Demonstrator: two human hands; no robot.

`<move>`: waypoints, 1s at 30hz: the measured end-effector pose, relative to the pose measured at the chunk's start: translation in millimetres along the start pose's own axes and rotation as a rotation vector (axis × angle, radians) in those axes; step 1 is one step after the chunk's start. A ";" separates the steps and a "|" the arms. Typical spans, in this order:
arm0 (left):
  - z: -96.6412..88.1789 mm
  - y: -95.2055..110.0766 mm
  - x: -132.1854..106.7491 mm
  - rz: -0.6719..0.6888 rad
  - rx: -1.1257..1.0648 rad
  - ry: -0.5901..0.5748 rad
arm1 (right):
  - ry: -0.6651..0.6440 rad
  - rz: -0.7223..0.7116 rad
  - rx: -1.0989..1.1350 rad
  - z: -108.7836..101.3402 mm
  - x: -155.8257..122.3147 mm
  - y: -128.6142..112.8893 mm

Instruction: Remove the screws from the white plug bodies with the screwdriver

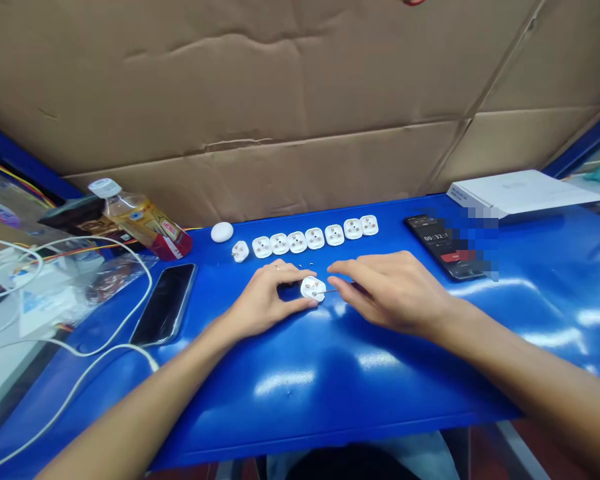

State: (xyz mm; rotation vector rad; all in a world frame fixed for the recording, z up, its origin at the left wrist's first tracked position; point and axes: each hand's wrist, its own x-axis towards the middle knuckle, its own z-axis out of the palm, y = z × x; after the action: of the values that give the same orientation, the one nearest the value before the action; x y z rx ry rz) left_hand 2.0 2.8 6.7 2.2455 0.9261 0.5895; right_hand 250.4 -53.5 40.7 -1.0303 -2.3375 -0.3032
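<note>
Plug [313, 289] clamped by fingers of left hand [265, 300]; fingers of right hand [390, 293] pinched together on screwdriver [334, 291] touching it; bottle [140, 220] with liquid at ten o'clock.

The left hand [267, 300] is pinching a white plug [313, 289] just above a blue tabletop [330, 387], while the right hand [393, 293] is holding a thin screwdriver [333, 290] with its tip at the plug's face. Just beyond the grip, a row of white plug pieces [315, 237] is lying; a black phone [164, 305] is resting to its left, and a timer phone [445, 247] to its right.
</note>
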 end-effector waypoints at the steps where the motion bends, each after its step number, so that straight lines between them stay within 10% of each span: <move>1: 0.1 0.2 0.2 0.006 -0.003 -0.001 | -0.015 -0.028 0.010 -1.5 0.7 -1.2; 8: -0.2 2.1 0.4 0.049 0.004 0.015 | -0.167 -0.157 0.169 -14.6 6.2 2.1; 16: -1.3 4.7 -0.6 0.019 0.047 -0.018 | 0.034 -0.134 0.061 -6.8 1.9 8.4; 30: -3.4 4.3 -1.2 0.026 0.037 -0.018 | 0.021 -0.165 0.095 -5.5 3.7 3.1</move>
State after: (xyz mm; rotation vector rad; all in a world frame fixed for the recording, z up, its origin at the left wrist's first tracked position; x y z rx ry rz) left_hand 1.1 0.8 11.8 2.2950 0.9074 0.5673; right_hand 252.8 -51.5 47.2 -0.7872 -2.3983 -0.2609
